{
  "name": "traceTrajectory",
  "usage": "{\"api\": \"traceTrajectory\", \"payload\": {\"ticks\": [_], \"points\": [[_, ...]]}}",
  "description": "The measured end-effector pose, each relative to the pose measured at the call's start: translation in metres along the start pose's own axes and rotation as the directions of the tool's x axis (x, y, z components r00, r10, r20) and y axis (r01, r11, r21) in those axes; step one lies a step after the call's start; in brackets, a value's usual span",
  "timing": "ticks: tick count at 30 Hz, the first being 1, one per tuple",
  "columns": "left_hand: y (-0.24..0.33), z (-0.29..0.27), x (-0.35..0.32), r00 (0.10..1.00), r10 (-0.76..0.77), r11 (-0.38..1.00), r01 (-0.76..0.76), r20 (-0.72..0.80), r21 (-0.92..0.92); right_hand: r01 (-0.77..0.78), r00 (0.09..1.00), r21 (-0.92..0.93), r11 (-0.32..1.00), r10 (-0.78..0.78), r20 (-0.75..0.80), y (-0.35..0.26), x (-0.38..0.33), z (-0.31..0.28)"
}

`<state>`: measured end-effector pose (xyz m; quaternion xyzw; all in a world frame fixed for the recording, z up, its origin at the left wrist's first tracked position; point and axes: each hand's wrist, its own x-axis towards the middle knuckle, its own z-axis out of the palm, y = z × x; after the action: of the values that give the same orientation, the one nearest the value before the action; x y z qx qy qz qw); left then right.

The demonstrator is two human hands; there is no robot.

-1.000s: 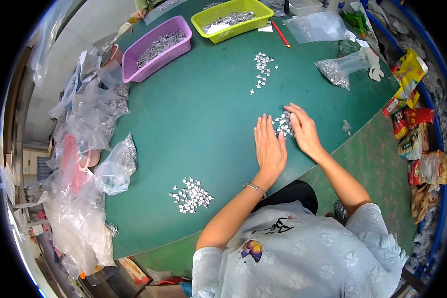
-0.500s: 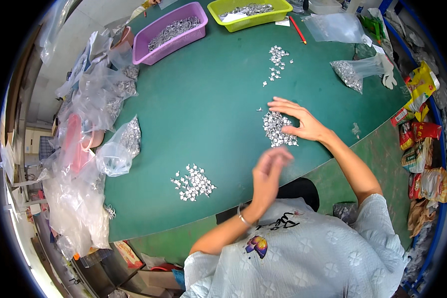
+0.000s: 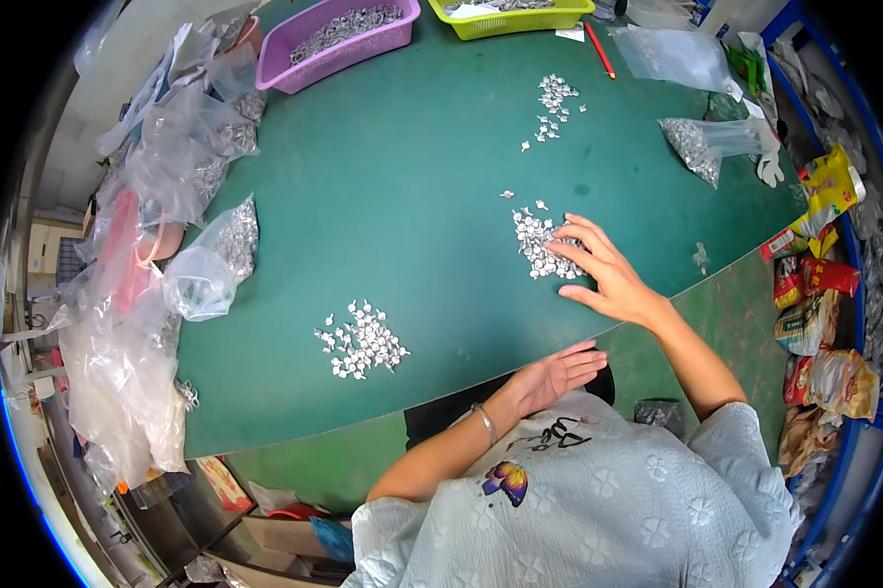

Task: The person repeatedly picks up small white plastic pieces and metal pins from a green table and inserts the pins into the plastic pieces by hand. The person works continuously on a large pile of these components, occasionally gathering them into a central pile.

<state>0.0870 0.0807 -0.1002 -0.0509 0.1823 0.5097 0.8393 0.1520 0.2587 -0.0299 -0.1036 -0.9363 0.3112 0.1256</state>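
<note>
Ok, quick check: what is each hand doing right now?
Left hand: open, palm up at the table edge, holding nothing.
Right hand: open, fingers spread flat on the pile of small metal pieces.

Along your left table edge lies a heap of clear plastic bags (image 3: 157, 176), crumpled and overlapping; one clear bag of small silver parts (image 3: 216, 257) rests on the green surface just beside the heap. At the far right, a flat empty clear bag (image 3: 672, 54) lies near the table's edge, with a knotted clear bag of silver parts (image 3: 701, 145) nearer to you. Beyond the right table edge, snack packets (image 3: 819, 265) in yellow, red and orange are stacked against the blue frame.
</note>
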Motion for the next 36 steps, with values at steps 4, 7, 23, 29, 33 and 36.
{"api": "traceTrajectory", "payload": {"ticks": [4, 7, 23, 29, 33, 36], "points": [[-0.006, -0.003, 0.008, 0.997, 0.056, 0.991, -0.050, 0.048, -0.128, -0.013, 1.000, 0.052, 0.999, 0.013, 0.007, -0.012, -0.015, 0.007], [-0.010, -0.006, 0.013, 0.997, 0.063, 0.988, -0.067, -0.034, -0.142, -0.042, 0.997, 0.080, 0.996, 0.047, -0.060, -0.023, -0.017, 0.006], [-0.015, -0.027, 0.018, 0.932, 0.276, 0.827, -0.105, 0.236, -0.553, 0.044, 0.993, 0.030, 0.999, -0.047, 0.110, -0.044, -0.052, 0.022], [0.005, 0.007, 0.007, 0.920, 0.189, 0.884, -0.007, 0.343, -0.468, 0.139, 0.988, 0.104, 0.985, -0.145, 0.057, -0.056, -0.079, 0.039], [0.000, -0.002, 0.004, 0.970, 0.127, 0.878, -0.013, 0.208, -0.478, 0.224, 0.973, 0.197, 0.954, -0.232, 0.015, -0.048, -0.083, 0.045], [-0.002, -0.009, 0.005, 0.995, 0.097, 0.909, -0.085, 0.010, -0.409, 0.249, 0.968, 0.209, 0.946, -0.237, -0.080, -0.046, -0.069, 0.044]]}}
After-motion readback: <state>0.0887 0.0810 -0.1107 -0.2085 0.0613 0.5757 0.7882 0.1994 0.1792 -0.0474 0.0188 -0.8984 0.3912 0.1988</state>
